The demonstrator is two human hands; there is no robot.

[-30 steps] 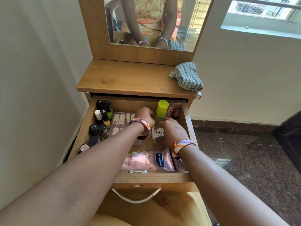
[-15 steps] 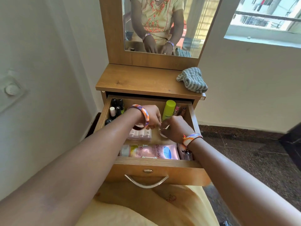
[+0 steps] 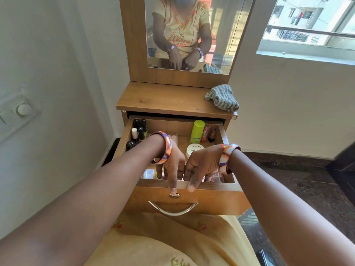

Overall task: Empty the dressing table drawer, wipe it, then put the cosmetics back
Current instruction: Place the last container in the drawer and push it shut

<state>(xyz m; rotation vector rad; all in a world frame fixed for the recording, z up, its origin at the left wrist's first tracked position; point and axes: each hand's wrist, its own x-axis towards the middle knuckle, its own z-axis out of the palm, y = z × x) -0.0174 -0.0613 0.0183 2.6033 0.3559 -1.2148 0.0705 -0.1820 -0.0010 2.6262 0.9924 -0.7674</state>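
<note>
The wooden drawer of the dressing table stands pulled out with cosmetics inside. My left hand and my right hand sit side by side on the drawer's front edge, thumbs on the outer face and fingers curled inside. Behind them stand a white round jar, a lime-green bottle and two small tubes. Several dark nail-polish bottles fill the back left corner. A pink tube lies partly hidden under my left hand.
A grey striped cloth lies on the right of the wooden tabletop, below the mirror. A metal handle hangs on the drawer front above my lap. White walls stand left and right; dark floor lies at right.
Both hands have left the white jar in the drawer's middle and drawn back to its front edge. The view has pulled back and tilted up.
</note>
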